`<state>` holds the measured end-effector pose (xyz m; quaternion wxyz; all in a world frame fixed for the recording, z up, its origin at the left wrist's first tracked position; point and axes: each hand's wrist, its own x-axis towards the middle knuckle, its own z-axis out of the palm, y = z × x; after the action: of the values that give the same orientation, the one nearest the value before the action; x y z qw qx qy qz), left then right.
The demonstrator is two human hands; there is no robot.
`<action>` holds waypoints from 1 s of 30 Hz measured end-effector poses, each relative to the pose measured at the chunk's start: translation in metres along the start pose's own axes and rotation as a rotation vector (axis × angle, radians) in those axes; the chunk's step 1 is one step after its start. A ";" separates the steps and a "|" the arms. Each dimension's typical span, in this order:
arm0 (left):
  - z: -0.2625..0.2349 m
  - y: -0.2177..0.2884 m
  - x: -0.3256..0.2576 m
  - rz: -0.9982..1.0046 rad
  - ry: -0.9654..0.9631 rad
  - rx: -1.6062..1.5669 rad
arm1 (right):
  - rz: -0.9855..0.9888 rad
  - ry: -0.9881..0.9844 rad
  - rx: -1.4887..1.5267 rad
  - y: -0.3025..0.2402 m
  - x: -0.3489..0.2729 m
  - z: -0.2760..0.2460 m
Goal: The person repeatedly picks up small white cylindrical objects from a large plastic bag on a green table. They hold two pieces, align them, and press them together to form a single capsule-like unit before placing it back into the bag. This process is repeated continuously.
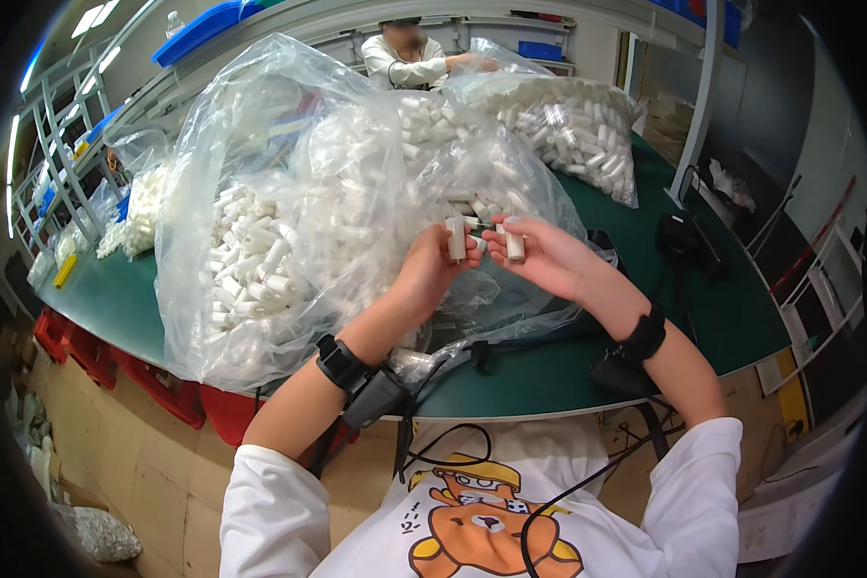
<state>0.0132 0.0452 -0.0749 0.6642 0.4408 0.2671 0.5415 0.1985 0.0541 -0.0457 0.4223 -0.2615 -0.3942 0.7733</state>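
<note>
My left hand (428, 262) is closed around a small white cylindrical piece (456, 238), held upright between thumb and fingers. Close beside it, my right hand (551, 254) grips a second white cylindrical piece (515, 247), tilted slightly. The fingertips of both hands nearly meet. Just beyond them lies the mouth of a clear plastic bag (539, 193), with more white cylinders showing inside. To the left, a large clear bag (188, 260) holds a heap of the same white cylinders (255, 255).
Another full bag (588, 135) stands at the far right of the green table (125, 303). A black device (689, 241) with a cable sits on the right. Red stools (159, 388) are under the front edge. Across the table a person (405, 63) handles a bag.
</note>
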 end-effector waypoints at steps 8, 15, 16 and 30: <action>0.009 0.008 -0.009 -0.148 -0.100 0.043 | 0.184 -0.118 -0.084 0.001 0.012 -0.007; 0.011 0.013 -0.015 -0.158 -0.123 0.158 | 0.158 -0.202 -0.159 0.008 0.007 -0.006; 0.014 0.015 -0.016 -0.152 -0.124 0.178 | 0.154 -0.189 -0.161 0.007 0.004 -0.004; 0.018 0.012 -0.015 -0.097 -0.081 0.195 | 0.006 -0.283 -0.213 -0.004 -0.005 -0.002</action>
<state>0.0181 0.0254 -0.0575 0.6539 0.5113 0.3122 0.4620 0.2044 0.0515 -0.0435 0.3303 -0.1943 -0.5287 0.7574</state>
